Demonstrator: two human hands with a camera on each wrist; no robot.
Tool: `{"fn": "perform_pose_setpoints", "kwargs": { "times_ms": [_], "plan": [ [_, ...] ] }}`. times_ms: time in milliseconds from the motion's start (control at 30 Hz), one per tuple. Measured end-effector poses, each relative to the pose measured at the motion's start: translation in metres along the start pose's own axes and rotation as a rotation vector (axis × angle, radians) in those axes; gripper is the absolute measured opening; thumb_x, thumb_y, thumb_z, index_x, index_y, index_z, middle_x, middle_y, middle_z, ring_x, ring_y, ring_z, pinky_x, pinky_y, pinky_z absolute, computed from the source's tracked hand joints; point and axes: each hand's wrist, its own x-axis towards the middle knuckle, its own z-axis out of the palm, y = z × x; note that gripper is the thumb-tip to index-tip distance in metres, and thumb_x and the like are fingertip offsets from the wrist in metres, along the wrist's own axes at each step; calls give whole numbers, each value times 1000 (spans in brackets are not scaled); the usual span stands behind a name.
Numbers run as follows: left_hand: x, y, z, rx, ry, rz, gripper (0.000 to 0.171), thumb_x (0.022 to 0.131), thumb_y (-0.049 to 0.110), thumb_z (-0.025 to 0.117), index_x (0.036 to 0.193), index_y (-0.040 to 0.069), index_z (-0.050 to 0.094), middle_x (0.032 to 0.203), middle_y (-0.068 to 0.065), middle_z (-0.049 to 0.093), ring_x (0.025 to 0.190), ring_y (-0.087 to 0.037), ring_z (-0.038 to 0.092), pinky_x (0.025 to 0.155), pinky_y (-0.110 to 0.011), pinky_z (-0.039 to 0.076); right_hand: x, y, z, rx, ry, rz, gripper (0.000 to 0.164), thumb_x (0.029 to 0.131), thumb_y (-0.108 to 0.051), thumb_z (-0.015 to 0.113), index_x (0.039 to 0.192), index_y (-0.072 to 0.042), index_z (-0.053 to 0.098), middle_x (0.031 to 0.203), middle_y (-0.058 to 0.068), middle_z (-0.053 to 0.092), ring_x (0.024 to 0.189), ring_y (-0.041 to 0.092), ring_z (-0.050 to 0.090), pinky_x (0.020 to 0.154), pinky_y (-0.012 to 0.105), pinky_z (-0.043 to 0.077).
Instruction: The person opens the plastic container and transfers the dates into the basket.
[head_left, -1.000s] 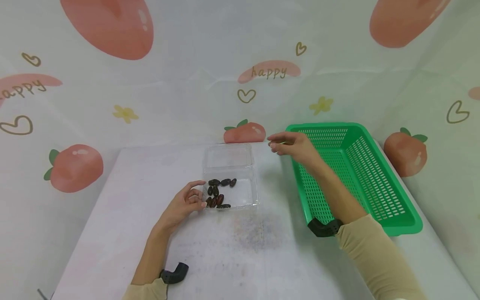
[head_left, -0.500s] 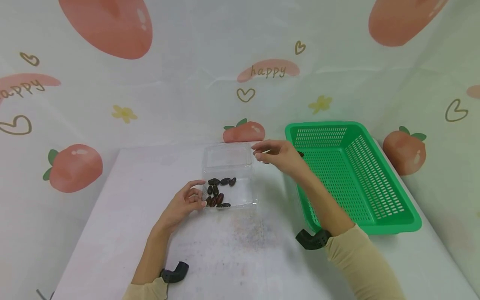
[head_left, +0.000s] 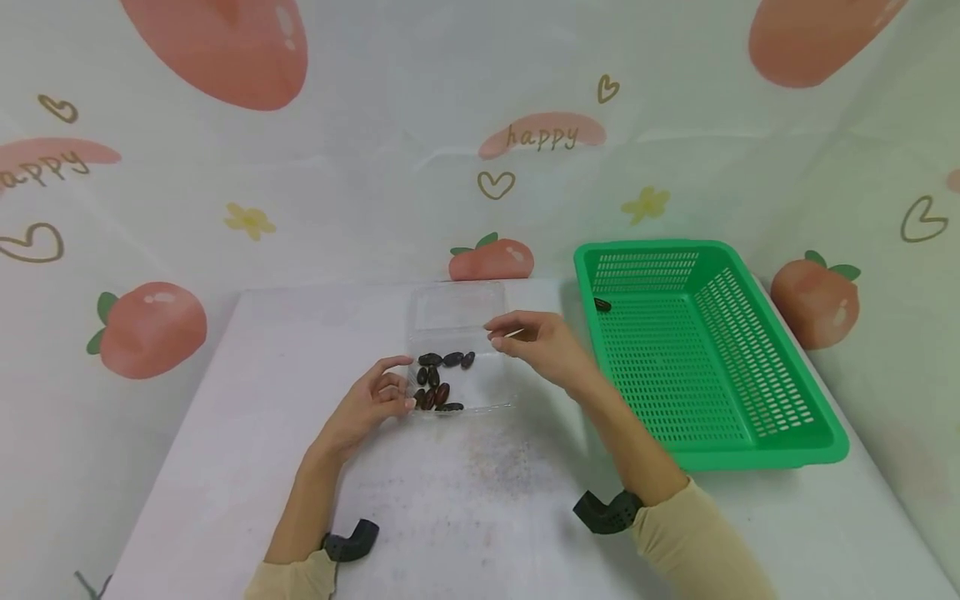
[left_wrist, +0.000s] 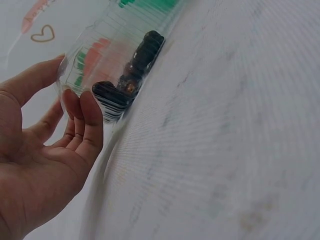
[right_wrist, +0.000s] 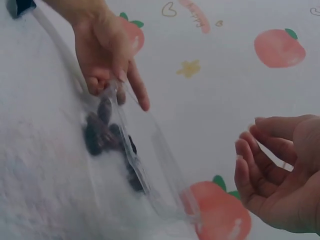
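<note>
A clear plastic clamshell box (head_left: 489,385) lies on the table with its lid (head_left: 457,307) folded back. Several dark brown dates (head_left: 442,393) are gathered in its left half and along the back. My left hand (head_left: 369,402) holds the box by its left end, fingertips and thumb on the wall; the left wrist view shows the ribbed side (left_wrist: 107,107) at the fingers. Above the box's right rear corner is my right hand (head_left: 546,343), fingers loosely bent and nothing between them. One date (head_left: 602,305) lies in the green basket (head_left: 798,454), against its left wall.
The perforated basket stands on the right side of the white table (head_left: 285,350), close to the right forearm. A white backdrop (head_left: 375,208) printed with peaches and hearts rises behind. Black wrist mounts (head_left: 609,512) sit at both sleeves.
My right hand has moved left and toward me, from beside the basket to over the box. The date in the basket has come into sight. My left hand stays on the box.
</note>
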Motion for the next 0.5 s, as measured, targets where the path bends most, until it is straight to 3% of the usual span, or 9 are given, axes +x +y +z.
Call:
{"fn": "perform_pose_setpoints", "kwargs": {
  "times_ms": [233, 333, 500],
  "plan": [
    [-1, 1, 0, 4, 3, -5, 70, 87, 4, 73, 148, 9, 38, 107, -12, 46, 82, -13, 54, 74, -28, 51, 0, 11, 20, -3, -31, 11, 23, 93, -16, 70, 115, -13, 73, 107, 5, 72, 94, 19, 68, 88, 38, 52],
    [-1, 0, 0, -2, 0, -4, 70, 88, 4, 73, 148, 10, 39, 107, -11, 46, 82, -13, 54, 74, -28, 51, 2, 18, 25, 6, -62, 16, 24, 93, -15, 70, 117, -9, 71, 109, 13, 71, 97, 28, 67, 89, 42, 52],
    [0, -1, -1, -3, 0, 1, 69, 87, 4, 74, 147, 11, 40, 105, -10, 47, 82, -13, 53, 74, -28, 51, 7, 25, 31, 25, -89, 24, 27, 93, -12, 69, 119, -3, 69, 109, 14, 70, 102, 42, 64, 91, 52, 51]
  ]
}}
